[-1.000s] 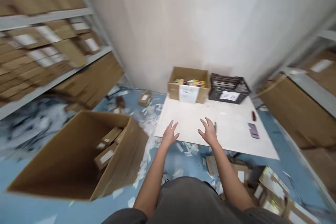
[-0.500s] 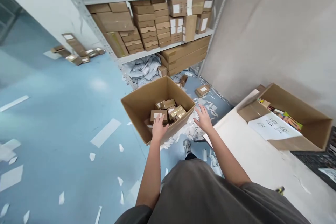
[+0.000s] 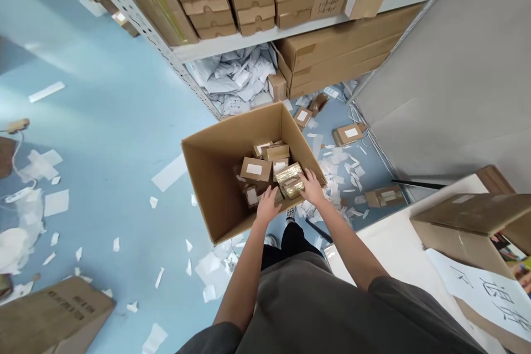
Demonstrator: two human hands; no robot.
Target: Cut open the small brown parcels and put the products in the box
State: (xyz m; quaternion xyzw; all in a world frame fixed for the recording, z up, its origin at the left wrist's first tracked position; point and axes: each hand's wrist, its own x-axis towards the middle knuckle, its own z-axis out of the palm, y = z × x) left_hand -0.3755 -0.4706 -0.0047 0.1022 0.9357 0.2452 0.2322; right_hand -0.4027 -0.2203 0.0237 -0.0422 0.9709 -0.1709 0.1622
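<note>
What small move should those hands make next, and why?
Perhaps close the right hand around the nearest shiny taped box: its fingers are at that box's edge, and the left hand is close by, over the same large carton.

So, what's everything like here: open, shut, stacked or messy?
Large brown cardboard box: open, partly filled
Shiny golden-brown box inside: shut
Small brown white-labelled cardboard box: shut
Left grip: open
Right grip: open, by golden-brown box
Brown cardboard box with handwritten white sheet: open
Long brown cardboard boxes: stacked
White paper scraps: scattered
</note>
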